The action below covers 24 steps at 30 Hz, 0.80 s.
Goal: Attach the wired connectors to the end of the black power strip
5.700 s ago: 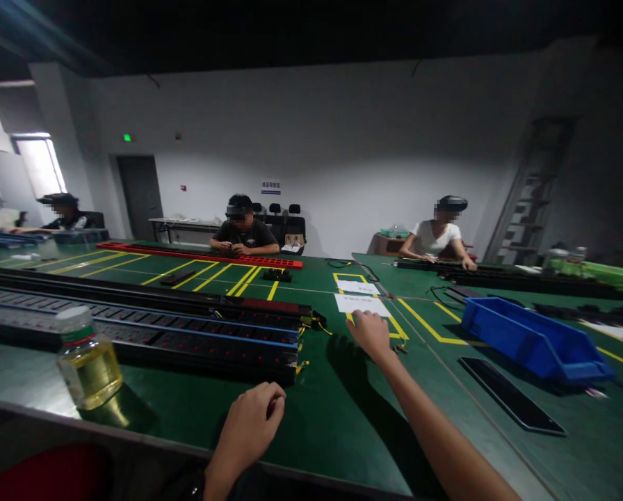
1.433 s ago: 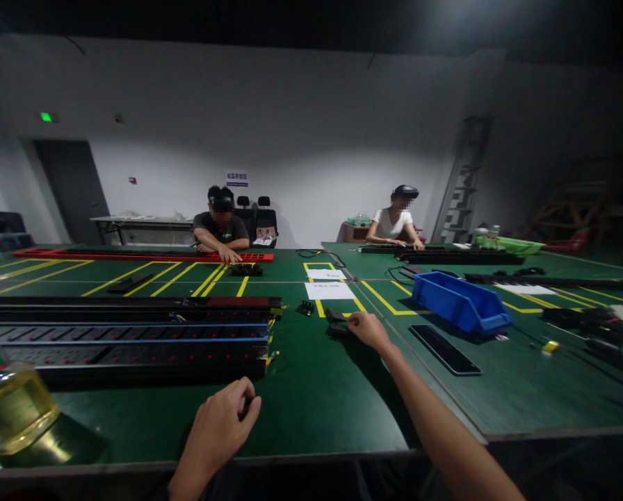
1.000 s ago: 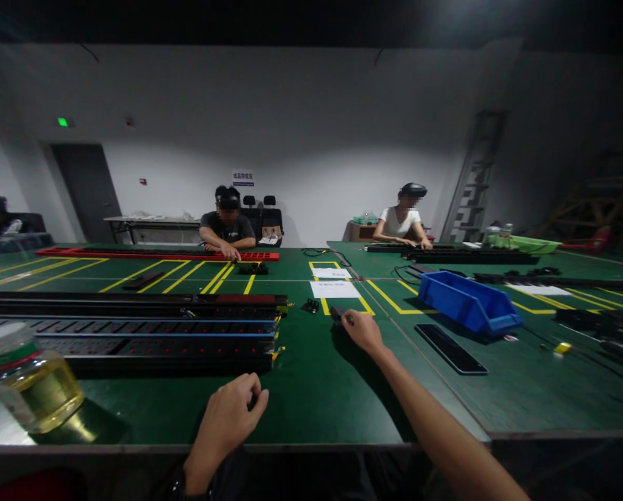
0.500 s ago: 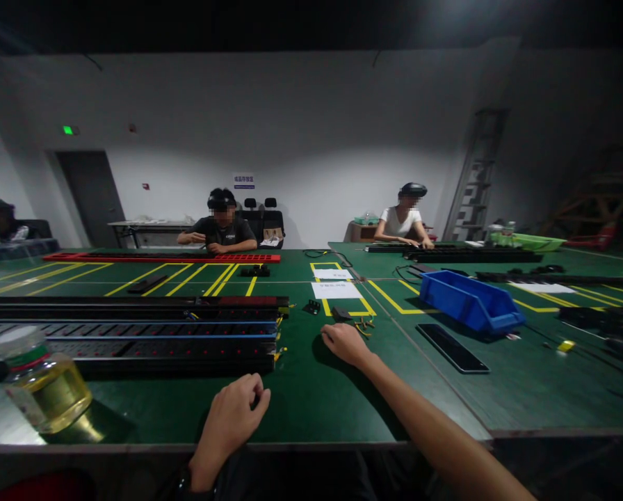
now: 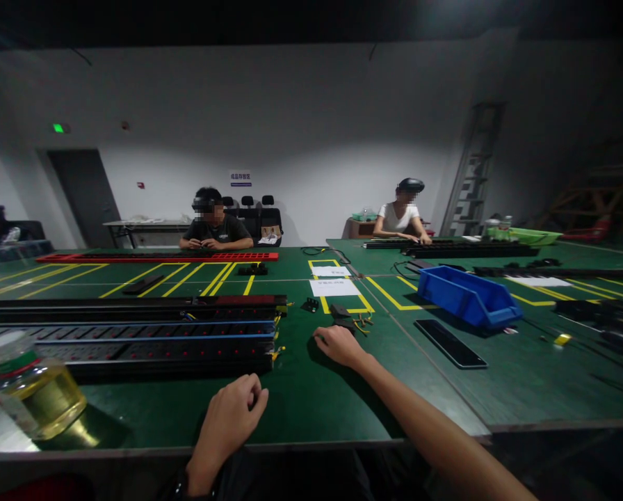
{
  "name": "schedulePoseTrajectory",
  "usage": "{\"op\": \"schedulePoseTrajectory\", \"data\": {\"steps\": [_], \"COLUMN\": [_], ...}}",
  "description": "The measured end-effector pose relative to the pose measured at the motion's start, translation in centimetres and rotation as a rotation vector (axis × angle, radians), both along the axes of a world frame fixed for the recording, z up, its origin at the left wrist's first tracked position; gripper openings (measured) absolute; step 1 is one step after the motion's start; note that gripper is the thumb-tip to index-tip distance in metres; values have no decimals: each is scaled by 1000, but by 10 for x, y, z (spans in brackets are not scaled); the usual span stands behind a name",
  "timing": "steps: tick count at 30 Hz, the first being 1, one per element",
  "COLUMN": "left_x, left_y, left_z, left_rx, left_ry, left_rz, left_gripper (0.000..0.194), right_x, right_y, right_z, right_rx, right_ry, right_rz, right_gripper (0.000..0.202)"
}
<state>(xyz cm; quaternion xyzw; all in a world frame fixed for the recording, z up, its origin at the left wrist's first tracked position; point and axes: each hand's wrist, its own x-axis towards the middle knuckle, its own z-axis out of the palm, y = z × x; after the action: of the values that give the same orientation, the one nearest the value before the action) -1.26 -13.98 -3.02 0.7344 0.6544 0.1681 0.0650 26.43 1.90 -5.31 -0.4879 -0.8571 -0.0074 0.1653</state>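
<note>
My left hand [image 5: 233, 414] hovers or rests near the table's front edge, its fingers curled in a loose fist; nothing shows in it. My right hand [image 5: 340, 346] is stretched forward over the green table, fingers bent and pointing left, their undersides hidden. Just beyond it are black connector-like parts [image 5: 341, 313] with short yellow wires [image 5: 363, 322]. A small black bracket-like piece [image 5: 310, 305] sits to their left. Long black slotted rails [image 5: 149, 351] with red dots lie beyond my left hand, with yellow wire ends at their right end.
A bottle of yellow liquid [image 5: 45, 396] stands at left. At right are a phone [image 5: 450, 343], a blue bin [image 5: 462, 299] and black cables. Paper labels [image 5: 335, 287] lie mid-table. Two people work across the table behind a red frame [image 5: 155, 257] and black rails [image 5: 473, 249]; another person sits far left.
My right hand has shifted slightly left and down, uncovering more of the black parts. My left hand is nearly unmoved. The person in black across the table has brought both hands together.
</note>
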Motion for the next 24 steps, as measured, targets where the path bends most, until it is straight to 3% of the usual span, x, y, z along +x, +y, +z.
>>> {"op": "schedulePoseTrajectory", "data": {"steps": [24], "left_x": [0], "left_y": [0], "left_z": [2], "left_rx": [-16], "left_ry": [5], "left_rz": [-1], "left_gripper": [24], "right_x": [1], "right_y": [1], "right_z": [-2], "right_rx": [-8], "right_ry": [22], "right_rz": [2], "right_gripper": [25]}}
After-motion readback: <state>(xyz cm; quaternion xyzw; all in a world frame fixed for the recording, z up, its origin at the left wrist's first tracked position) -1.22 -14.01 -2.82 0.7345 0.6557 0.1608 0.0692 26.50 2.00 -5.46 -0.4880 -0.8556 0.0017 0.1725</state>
